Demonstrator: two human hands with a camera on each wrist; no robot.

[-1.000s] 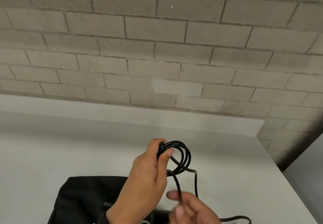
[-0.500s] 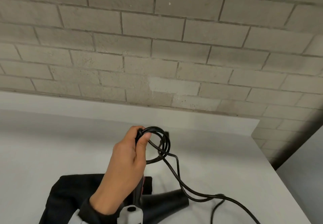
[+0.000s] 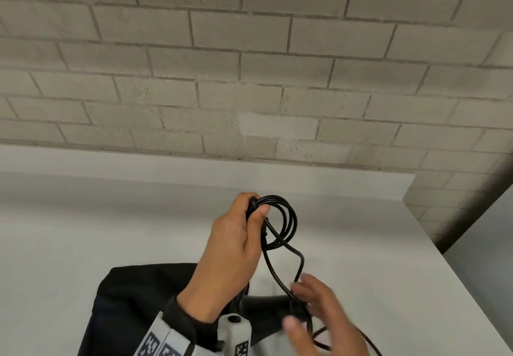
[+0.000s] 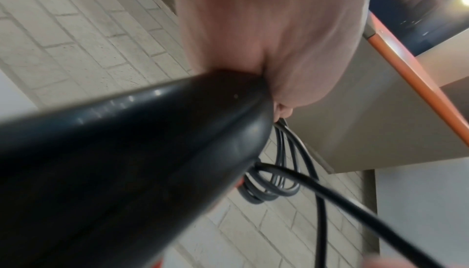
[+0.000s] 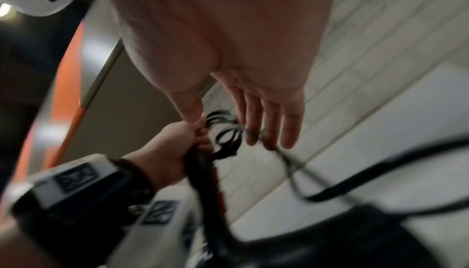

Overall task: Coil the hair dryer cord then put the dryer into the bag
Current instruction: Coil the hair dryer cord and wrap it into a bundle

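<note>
My left hand (image 3: 236, 244) is raised over the table and grips the black hair dryer (image 3: 266, 304) by its handle (image 4: 127, 172). The same hand pins a few loops of the black cord (image 3: 290, 217) under its thumb. The coil (image 4: 276, 190) hangs beside the handle's end. From the coil a loose strand drops to my right hand (image 3: 324, 308), which is blurred; its fingers (image 5: 269, 115) are straight and spread, with the strand lying across them. A black bag (image 3: 138, 300) lies flat on the table under my left forearm.
The white table (image 3: 83, 230) stands against a grey brick wall (image 3: 249, 78). Its right edge (image 3: 449, 272) runs diagonally close to my right hand. The remaining cord trails off over the tabletop at the bottom right (image 3: 369, 341).
My right hand, out of view half a second ago, has come back up to the loose strand below the coil. My left hand still holds the loops and has shifted slightly right.
</note>
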